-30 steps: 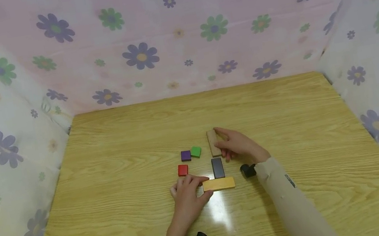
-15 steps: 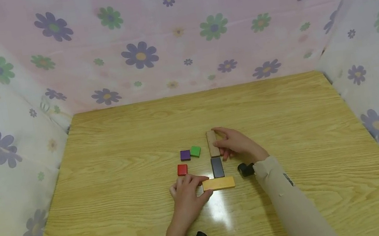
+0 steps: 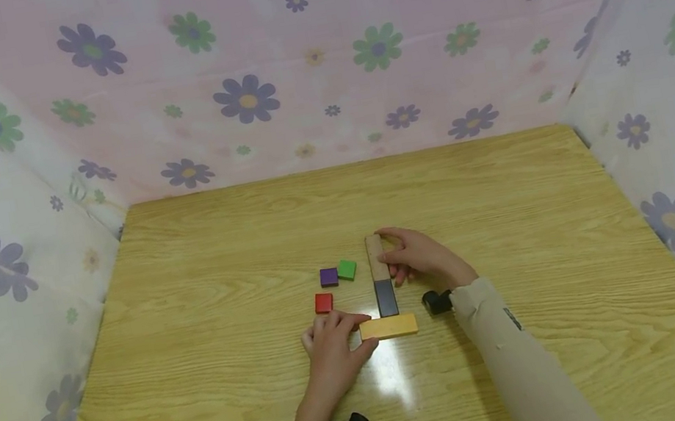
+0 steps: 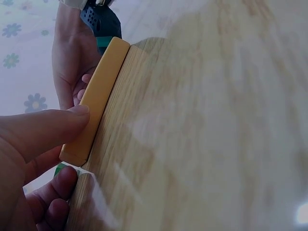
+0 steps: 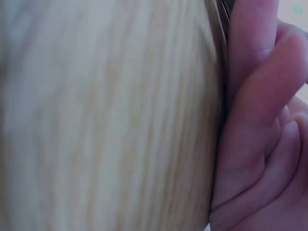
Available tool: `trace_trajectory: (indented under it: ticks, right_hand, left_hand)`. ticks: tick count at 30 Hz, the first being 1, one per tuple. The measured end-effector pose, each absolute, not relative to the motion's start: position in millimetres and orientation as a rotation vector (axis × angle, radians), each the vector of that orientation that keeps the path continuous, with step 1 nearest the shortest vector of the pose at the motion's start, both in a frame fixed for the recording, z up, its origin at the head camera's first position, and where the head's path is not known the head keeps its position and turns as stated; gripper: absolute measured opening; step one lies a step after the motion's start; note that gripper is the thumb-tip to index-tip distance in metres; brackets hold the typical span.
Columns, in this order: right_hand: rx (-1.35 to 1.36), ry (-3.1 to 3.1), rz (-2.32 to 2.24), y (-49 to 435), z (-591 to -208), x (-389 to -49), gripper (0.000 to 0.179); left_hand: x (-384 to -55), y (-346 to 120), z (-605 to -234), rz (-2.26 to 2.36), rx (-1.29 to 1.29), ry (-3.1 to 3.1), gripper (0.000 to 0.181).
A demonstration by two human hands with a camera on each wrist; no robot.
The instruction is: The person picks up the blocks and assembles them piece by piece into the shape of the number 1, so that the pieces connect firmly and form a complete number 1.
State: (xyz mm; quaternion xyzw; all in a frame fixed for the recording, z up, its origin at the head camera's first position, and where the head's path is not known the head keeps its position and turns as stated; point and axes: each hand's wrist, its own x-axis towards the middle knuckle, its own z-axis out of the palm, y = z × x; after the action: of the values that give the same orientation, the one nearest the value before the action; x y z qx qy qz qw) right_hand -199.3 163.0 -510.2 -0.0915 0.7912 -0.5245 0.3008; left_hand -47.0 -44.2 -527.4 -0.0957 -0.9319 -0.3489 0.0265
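In the head view my left hand (image 3: 334,356) pinches the left end of a yellow block (image 3: 390,327) between thumb and index finger. The left wrist view shows its thumb on the side of that block. Behind it, a dark grey block (image 3: 386,298) points away from me and meets the yellow one, forming an upside-down T. A plain wooden block (image 3: 376,263) lies in line with the dark block, end against end. My right hand (image 3: 421,254) holds this wooden block from the right, index finger at its far end and thumb at its side; the right wrist view does not clearly show it.
Left of the row lie a purple square block (image 3: 329,277), a green square block (image 3: 347,270) touching or nearly touching it, and a red square block (image 3: 323,303) close to my left fingers. Flowered cloth (image 3: 320,109) surrounds the wood-grain table (image 3: 216,246) behind and at both sides.
The wooden block has shifted slightly toward me with my right hand, closing the thin gap to the dark block. My left hand and the yellow block have stayed put.
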Motion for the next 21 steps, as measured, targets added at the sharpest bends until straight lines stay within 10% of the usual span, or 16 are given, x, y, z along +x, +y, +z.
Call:
trace_trajectory:
  ticks: [21]
  right_hand:
    - [-0.232,2.101,-1.387,164.0,-511.6,-200.3,0.06]
  left_hand:
    - [-47.1,-42.4,-527.4,-1.058,-0.288,-2.885,0.03]
